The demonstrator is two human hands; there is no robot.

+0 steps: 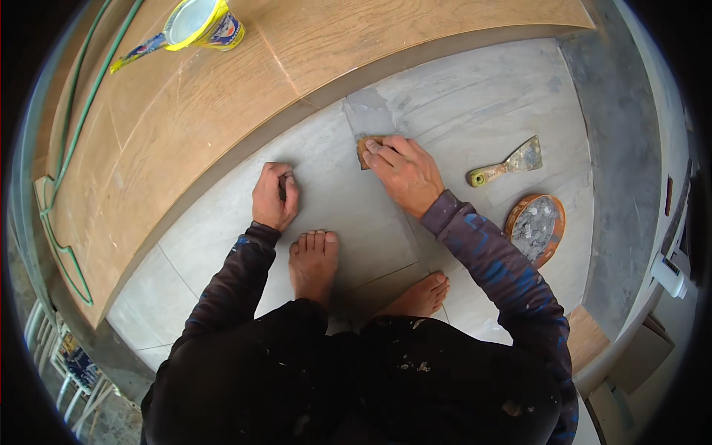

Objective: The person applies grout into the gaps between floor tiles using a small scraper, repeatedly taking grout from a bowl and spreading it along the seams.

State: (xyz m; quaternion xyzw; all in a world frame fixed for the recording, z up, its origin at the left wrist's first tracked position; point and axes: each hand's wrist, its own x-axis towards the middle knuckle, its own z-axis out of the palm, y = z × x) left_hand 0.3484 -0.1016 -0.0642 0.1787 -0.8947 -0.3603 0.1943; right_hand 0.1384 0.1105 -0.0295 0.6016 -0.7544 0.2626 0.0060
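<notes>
My right hand [404,170] grips a small flat brown pad [363,153], its kind unclear, and presses it to the pale grey tiled floor [222,215]. Just beyond the pad is a patch of wet-looking grey paste [368,111] on a tile joint. My left hand [275,196] is closed, fingers curled, low over the tiles near my bare foot [313,263]; what it holds, if anything, is hidden. Right of my right hand lies a paint-stained putty knife [506,163]. Beside my right forearm stands an orange-brown bowl [556,241] of lumpy grey paste.
A raised wooden step [245,104] curves along the far and left side. On it sit a yellow-rimmed tub [222,33], a brush-like handle [141,52] against it, and a green hose [80,111]. A dark grey strip [617,163] borders the right; a white bottle [670,279] lies beyond.
</notes>
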